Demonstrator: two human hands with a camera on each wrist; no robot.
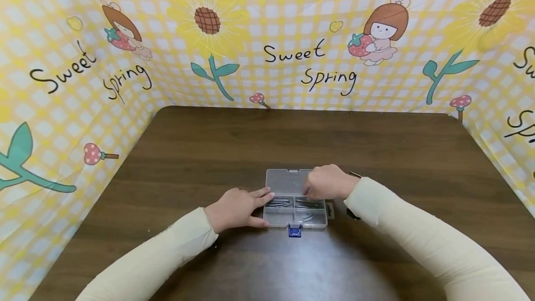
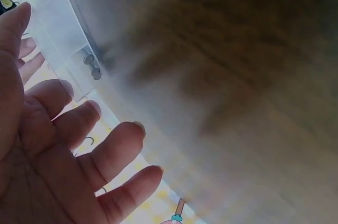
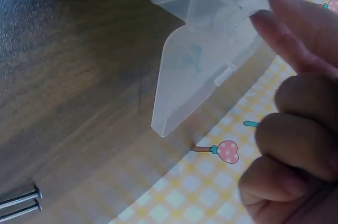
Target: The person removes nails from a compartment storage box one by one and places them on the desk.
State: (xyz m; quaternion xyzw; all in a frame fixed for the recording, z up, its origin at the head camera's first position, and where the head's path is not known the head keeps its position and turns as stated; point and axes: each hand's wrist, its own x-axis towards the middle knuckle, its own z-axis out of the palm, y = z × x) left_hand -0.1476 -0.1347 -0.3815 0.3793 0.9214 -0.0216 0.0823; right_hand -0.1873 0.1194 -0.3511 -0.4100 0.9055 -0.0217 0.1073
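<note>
The left hand (image 1: 238, 208) rests straight fingers against the clear box (image 1: 276, 219), just below centre in the head view, likely steadying it; the right hand (image 1: 328, 182), partly curled, is near the nails (image 1: 281, 203), whether pinching one I cannot tell.

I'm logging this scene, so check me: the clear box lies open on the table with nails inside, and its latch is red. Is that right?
Not quite: the latch is blue, not red, as the head view shows. The clear box does lie open on the table with nails inside.
</note>
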